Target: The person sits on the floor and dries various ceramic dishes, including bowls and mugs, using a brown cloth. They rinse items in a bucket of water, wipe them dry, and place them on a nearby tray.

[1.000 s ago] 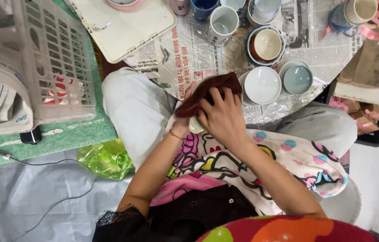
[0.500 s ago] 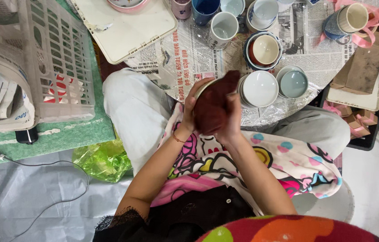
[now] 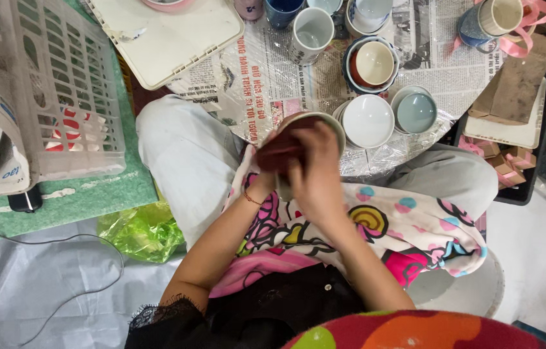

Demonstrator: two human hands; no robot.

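Dark red cloth (image 3: 280, 150) sits bunched between both hands over the person's lap, just at the near edge of the newspaper-covered surface (image 3: 266, 77). The right hand (image 3: 315, 174) is curled over the cloth and presses it into a pale bowl (image 3: 324, 123), of which only a curved strip of rim shows; the rest of the bowl is hidden under fingers and fabric. The left hand (image 3: 266, 174) is mostly covered, so only its wrist with a thin bracelet is plain, and its grip on the bowl's underside cannot be made out. A cartoon-print blanket (image 3: 382, 226) lies across the knees beneath.

Compared with half a second ago, the cloth has sunk from standing upright above the hands to lying lower and flatter, and the right hand has come over the top of it.

Just beyond the hands stand two empty bowls side by side, one white (image 3: 366, 121) and one grey-blue (image 3: 416, 111). Behind them is one cream bowl nested in a blue-rimmed one (image 3: 375, 63), then one white mug (image 3: 311, 31). Farther cups at the top edge are cut off by the frame and hard to count. One white tray (image 3: 169, 35) lies far left of these, and one plastic basket (image 3: 60, 90) sits on the green mat beside it.
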